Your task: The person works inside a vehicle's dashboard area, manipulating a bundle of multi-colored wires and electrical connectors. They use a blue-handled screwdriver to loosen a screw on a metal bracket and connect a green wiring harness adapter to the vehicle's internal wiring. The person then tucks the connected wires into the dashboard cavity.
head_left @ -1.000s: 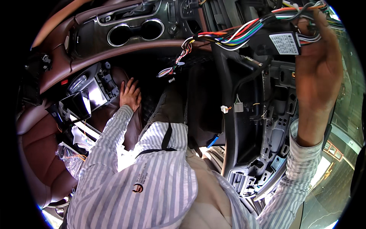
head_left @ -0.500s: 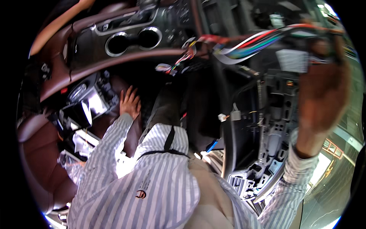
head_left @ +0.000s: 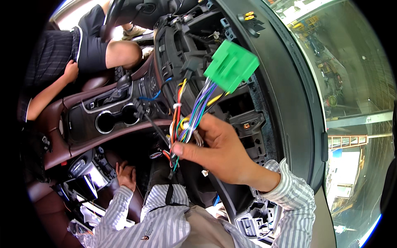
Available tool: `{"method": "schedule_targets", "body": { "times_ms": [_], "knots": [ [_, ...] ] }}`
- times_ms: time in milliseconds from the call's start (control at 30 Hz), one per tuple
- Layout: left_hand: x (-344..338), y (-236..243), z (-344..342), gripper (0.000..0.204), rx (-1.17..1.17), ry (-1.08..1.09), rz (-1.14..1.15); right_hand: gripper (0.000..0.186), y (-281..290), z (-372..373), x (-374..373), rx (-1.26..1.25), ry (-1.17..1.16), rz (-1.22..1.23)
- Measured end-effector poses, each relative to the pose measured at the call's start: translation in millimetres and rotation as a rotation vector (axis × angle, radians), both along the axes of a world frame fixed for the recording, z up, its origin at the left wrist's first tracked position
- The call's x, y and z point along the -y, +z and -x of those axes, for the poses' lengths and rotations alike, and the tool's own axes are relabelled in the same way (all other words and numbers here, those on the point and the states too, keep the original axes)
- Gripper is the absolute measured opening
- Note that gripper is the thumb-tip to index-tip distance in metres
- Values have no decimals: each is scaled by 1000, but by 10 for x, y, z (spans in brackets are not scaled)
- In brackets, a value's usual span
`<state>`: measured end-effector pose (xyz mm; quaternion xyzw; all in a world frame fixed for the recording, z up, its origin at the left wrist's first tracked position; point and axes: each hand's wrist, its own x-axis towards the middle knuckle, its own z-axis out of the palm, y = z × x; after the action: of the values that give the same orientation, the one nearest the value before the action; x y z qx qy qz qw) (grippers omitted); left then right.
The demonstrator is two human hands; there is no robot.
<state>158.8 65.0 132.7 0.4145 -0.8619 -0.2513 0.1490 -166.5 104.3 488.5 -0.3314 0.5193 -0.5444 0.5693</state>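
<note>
My right hand (head_left: 221, 151) grips a wiring harness (head_left: 198, 107) of many coloured wires, its thumb pressed against the bundle. At the harness's upper end a large green connector (head_left: 232, 66) stands up in front of the opened dashboard (head_left: 244, 99). Other wires, red, orange and yellow, run up beside my thumb, and loose ends hang below it. My left hand (head_left: 126, 175) lies on the brown seat with its fingers stretched out, holding nothing. Close to it on the seat is a removed screen unit (head_left: 93, 175) with a silver and black housing.
A centre console (head_left: 78, 120) with two cup holders and a gear lever (head_left: 123, 82) lies to the left. Beyond it another person (head_left: 53, 62) sits by the steering wheel (head_left: 113, 18). The windscreen (head_left: 351, 95) spans the right, and an air vent (head_left: 248, 227) sits near my right forearm.
My right hand has come from the far right toward the middle with the wires, and the green connector now shows. The view has shifted, revealing more of the other person. My left hand stays on the seat.
</note>
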Motion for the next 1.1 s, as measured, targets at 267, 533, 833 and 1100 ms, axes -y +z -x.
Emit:
{"method": "schedule_targets", "body": {
  "times_ms": [267, 533, 833, 1100],
  "knots": [
    [261, 1937, 1450, 63, -1071, -168, -626, 24, -272, -10, -53, -354, 157, -79],
    [170, 1963, 1571, 64, -1180, -197, -1363, 37, -360, -84, -42, -804, 275, -64],
    [366, 1986, 1664, 39, -1143, -146, -790, 39, -366, -42, -63, -1100, 246, -9],
    [409, 1880, 1658, 22, -1110, -180, -725, 38, -375, 46, -211, -1102, 180, -11]
  ]
}}
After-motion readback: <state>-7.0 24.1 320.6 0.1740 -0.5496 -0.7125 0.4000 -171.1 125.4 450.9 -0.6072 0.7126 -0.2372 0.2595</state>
